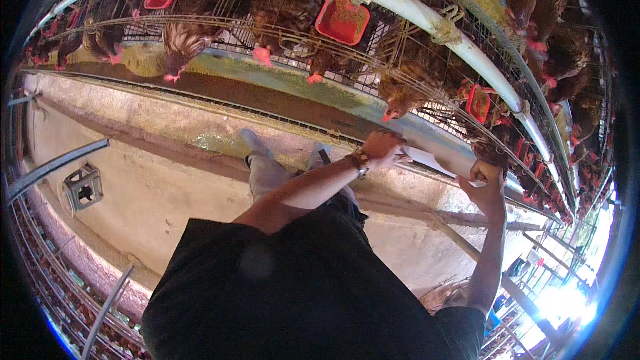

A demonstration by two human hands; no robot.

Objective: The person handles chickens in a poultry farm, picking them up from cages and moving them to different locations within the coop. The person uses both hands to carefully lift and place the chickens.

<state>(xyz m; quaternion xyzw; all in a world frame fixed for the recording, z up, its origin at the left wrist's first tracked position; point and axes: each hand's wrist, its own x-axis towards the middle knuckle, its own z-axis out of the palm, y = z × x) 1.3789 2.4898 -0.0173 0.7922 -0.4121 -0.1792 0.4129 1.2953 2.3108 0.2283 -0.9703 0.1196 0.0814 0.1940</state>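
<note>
My left hand (382, 149), with a watch on the wrist, is curled at the front lip of a long feed trough (300, 108). My right hand (486, 183) is farther along the trough to the right, its fingers bent towards the thumb. Between the hands lies a pale flat strip (425, 159) along the trough's edge; whether either hand grips it cannot be made out. A brown hen (400, 91) reaches its head through the cage wires just above my left hand. Another hen's dark head and neck (487, 152) come close to my right fingers.
Red cups (343, 21) with feed-coloured contents hang below a white pipe (425, 10) along the cages. A grey plastic crate (83, 187) stands on the concrete floor (145, 215) at left. Metal bars (59, 167) jut in from the opposite cage row. A pole (460, 237) crosses at lower right.
</note>
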